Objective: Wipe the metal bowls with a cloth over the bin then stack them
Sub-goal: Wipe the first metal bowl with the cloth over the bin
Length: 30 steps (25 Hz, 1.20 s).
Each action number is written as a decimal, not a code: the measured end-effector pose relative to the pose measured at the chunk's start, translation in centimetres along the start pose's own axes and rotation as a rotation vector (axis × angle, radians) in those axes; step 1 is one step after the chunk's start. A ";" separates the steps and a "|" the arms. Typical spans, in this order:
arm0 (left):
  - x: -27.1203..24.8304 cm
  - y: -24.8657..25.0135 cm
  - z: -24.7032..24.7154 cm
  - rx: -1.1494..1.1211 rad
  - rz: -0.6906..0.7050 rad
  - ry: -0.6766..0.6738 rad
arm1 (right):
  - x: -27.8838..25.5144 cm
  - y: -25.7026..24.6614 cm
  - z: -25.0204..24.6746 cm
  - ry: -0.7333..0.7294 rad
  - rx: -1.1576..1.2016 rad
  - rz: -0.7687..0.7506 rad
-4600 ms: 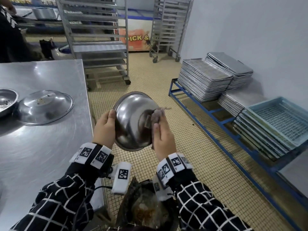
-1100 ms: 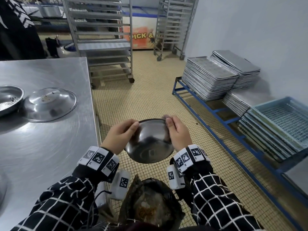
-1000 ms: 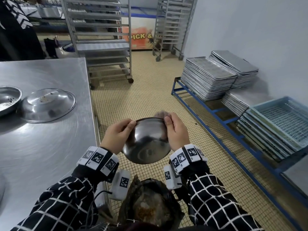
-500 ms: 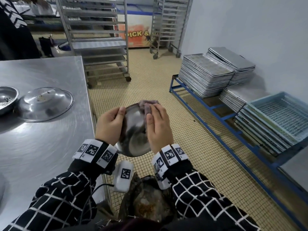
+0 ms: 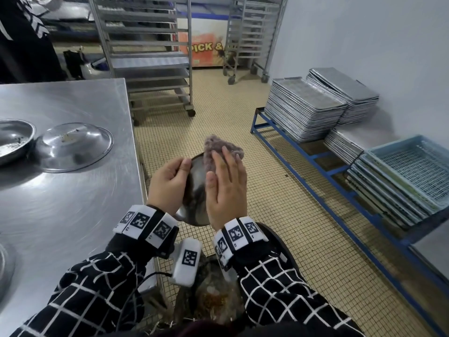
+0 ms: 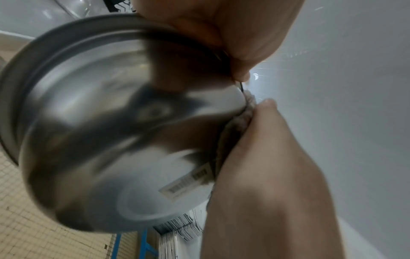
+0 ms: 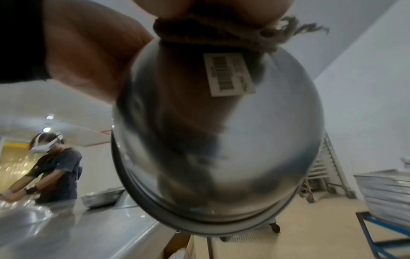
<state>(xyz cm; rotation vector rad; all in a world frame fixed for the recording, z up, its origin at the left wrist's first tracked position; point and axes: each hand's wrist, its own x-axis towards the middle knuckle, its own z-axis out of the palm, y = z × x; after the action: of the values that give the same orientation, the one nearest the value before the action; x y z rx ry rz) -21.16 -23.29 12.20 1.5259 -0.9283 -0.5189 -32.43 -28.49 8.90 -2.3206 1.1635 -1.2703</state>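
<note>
Head view: mid-wipe, nowhere near done. Left hand [image 5: 168, 184] gripping the rim of a metal bowl [image 5: 195, 190], held on edge above the bin [image 5: 211, 295]. Right hand [image 5: 227, 188] flat on the bowl's outside, fingers [image 5: 224, 158] straight, pressing the cloth [image 5: 220, 148] against it. On the surface [image 5: 73, 203] to the left, an upturned bowl [image 5: 73, 145] with crumbs on top and another bowl [image 5: 13, 139] with bits inside, side by side, not stacked. Probably both waiting for a wipe, so stacking hasn't started as far as visible.

Left wrist view: blurry bowl underside with a barcode sticker [image 6: 188, 180], thumb hooked over the rim, cloth squeezed between bowl and the other hand.

Right wrist view: same sticker, cloth bunched under the palm at the top of the bowl. Outside looks fairly clean; inside not visible here.
</note>
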 end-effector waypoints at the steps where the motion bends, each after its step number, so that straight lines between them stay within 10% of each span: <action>1: -0.1 -0.1 -0.3 -0.022 -0.014 -0.002 | 0.1 0.2 0.0 0.029 0.067 0.067; 6: -0.3 -0.9 -1.8 -0.125 -0.130 0.029 | -0.2 2.8 -0.9 -0.049 0.795 0.850; 8: -0.4 -1.5 -1.9 -0.108 -0.152 0.037 | -0.7 3.8 -1.2 -0.092 0.805 0.939; 21: -0.3 -1.8 -1.8 0.139 0.032 -0.229 | 5.3 3.1 -5.7 -0.480 0.256 0.188; 26: 0.4 -2.2 -1.7 0.055 -0.060 -0.082 | 4.4 1.8 -3.7 -0.115 0.154 0.040; 30: 0.8 -1.4 -1.5 -0.039 -0.107 -0.001 | 1.3 -0.5 -0.9 -0.107 0.018 -0.151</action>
<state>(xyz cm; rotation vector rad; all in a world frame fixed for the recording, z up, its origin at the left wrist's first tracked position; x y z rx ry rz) -19.12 -23.06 11.29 1.5458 -0.8353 -0.6116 -32.46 -29.04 10.44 -2.4703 0.9552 -1.1816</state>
